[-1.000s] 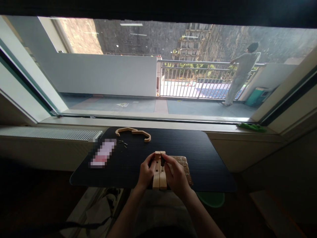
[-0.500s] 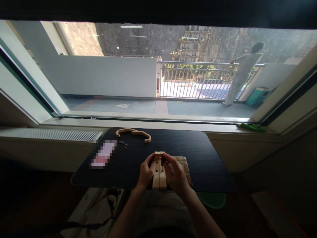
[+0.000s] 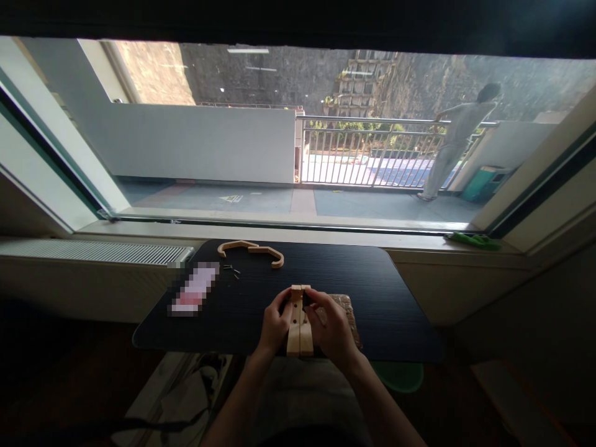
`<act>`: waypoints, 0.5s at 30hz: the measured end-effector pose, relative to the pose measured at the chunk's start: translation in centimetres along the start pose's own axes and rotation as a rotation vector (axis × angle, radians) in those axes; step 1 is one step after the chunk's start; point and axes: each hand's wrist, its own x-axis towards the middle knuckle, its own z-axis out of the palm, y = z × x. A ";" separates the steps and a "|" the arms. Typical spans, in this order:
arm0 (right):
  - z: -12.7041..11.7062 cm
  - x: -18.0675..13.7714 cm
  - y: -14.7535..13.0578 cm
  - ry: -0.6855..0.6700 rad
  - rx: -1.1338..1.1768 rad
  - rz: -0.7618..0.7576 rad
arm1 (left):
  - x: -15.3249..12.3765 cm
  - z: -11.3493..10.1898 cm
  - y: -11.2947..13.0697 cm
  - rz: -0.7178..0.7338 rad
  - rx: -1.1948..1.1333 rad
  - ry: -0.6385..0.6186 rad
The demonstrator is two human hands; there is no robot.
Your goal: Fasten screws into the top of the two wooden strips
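Observation:
Two pale wooden pieces with small dark holes, a left one [image 3: 293, 341] and a right one [image 3: 306, 343], stand side by side at the table's near edge. My left hand [image 3: 275, 324] is closed around the left piece, thumb on its near face. Against the upper part of the right piece, my right hand [image 3: 333, 324] is closed in a pinch. Something small and dark shows by its fingertips, too shaded to name. Under and behind the right hand lies a brownish, textured square block or pad [image 3: 350, 313], partly covered.
On the dark table [image 3: 382, 298] lie two curved wooden pieces [image 3: 274, 253] and several small screws or pins [image 3: 231, 269]. A blurred-out pinkish item [image 3: 195, 288] lies at left. A green cloth [image 3: 472, 241] rests on the windowsill. Outside, a person [image 3: 451, 143] leans on a railing.
My right fingers have shifted slightly at the right wooden piece. The left hand and both wooden pieces stay nearly still.

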 end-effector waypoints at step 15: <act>0.2 -0.1 0.0 0.027 -0.031 -0.048 | -0.1 0.0 0.0 -0.008 -0.016 -0.013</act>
